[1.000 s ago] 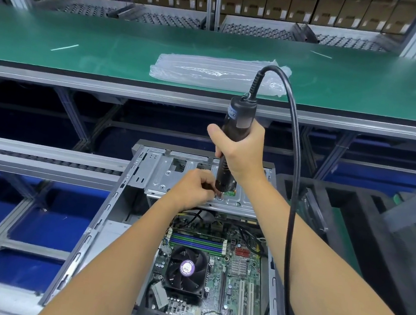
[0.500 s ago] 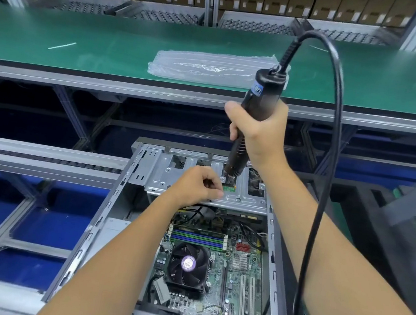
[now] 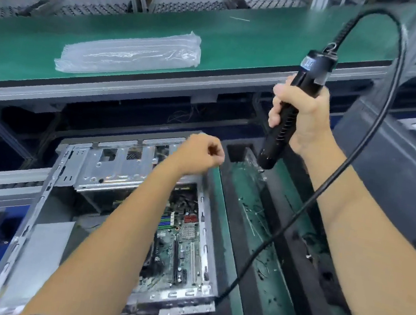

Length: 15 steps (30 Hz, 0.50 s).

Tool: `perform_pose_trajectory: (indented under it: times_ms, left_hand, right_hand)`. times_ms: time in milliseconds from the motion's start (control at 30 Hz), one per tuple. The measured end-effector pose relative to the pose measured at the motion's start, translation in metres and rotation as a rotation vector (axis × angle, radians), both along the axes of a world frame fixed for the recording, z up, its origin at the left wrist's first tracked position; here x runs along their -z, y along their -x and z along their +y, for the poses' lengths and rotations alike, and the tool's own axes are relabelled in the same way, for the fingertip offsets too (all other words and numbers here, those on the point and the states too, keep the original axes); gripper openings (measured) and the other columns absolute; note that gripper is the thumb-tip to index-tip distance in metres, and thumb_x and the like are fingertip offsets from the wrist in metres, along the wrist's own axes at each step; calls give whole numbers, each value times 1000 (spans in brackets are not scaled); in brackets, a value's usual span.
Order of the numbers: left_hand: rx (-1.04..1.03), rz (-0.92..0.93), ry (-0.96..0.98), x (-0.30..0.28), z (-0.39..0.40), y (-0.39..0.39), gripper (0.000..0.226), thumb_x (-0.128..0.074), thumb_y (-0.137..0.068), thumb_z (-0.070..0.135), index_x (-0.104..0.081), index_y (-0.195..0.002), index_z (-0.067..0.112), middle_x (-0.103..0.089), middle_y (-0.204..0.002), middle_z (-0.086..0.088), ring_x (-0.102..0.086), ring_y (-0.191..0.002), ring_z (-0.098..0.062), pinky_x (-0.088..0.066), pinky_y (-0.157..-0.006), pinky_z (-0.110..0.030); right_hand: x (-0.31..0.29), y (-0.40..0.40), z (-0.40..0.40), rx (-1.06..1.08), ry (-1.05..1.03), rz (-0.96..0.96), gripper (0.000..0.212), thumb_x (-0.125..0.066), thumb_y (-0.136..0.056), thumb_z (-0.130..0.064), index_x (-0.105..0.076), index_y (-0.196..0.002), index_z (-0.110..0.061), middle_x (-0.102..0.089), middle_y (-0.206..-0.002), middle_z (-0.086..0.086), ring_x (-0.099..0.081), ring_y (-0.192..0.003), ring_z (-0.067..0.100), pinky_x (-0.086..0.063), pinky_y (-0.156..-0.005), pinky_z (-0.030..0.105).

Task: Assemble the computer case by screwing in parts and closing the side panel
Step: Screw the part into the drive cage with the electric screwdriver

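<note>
The right hand grips the black corded electric screwdriver nearly upright, tip down over the green-lined screw tray to the right of the computer case; the left hand is curled above the case's far right corner, and whether it holds anything cannot be told. The open grey steel case lies low and left of both hands, long axis running near to far, nearer the left hand, with the motherboard exposed and no side panel fitted.

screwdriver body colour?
Black, with a small blue label near the top; the head view shows the screwdriver clearly.
</note>
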<state>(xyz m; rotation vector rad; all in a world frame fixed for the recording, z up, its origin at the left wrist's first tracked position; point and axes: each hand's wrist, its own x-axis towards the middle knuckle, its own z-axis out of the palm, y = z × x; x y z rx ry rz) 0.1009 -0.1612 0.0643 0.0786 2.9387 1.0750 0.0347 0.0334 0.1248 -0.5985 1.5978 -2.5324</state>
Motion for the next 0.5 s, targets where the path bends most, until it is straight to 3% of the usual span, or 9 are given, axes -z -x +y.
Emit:
perform_pose_trajectory:
  times_ms: [133,267,333,433,500]
  left_hand:
    - [168,-76,244,26,89,33,17,-60,-86,16,-60,-71,8,-61,-74,-4,-53,-68,-21,-42,-62,-29]
    - [191,-237,421,74,135,46,14,-50,-87,12,-56,-82,0,-62,-85,-18,-61,-82,-34,-47,-66,-37]
    - [177,-315,464,98,147,46,13,-45,-89,12,-53,-93,4,-61,-96,-18,-60,-87,-36,-47,-69,-39]
    - [122,-402,493,132,162,41,32,-45,-89,7,-50,-119,-1,-59,-109,-17,-60,-95,-36,-42,-69,-35]
    - [41,-463,435,149,172,32,36,-45,-92,10,-49,-127,0,-59,-116,-15,-59,-104,-34,-41,-73,-33]
  right_hand:
    - [51,-3,42,-11,-75,-154,22,-68,-75,-5,-50,-64,-11,-47,-54,9,-41,-39,21,-38,-43,27]
    - [112,-6,65,44,-181,-223,33,-68,-82,3,-53,-56,-10,-49,-53,11,-43,-36,20,-39,-44,28]
    - [138,-6,69,39,-194,-257,35,-69,-82,1,-55,-52,-11,-49,-50,11,-43,-34,19,-40,-43,26]
    - [164,-1,71,10,-208,-329,30,-74,-78,-9,-56,-55,-10,-50,-47,11,-44,-33,20,-40,-42,25]
    - [176,4,72,-26,-261,-388,30,-77,-74,-19,-55,-57,-10,-50,-48,9,-44,-34,20,-40,-41,24]
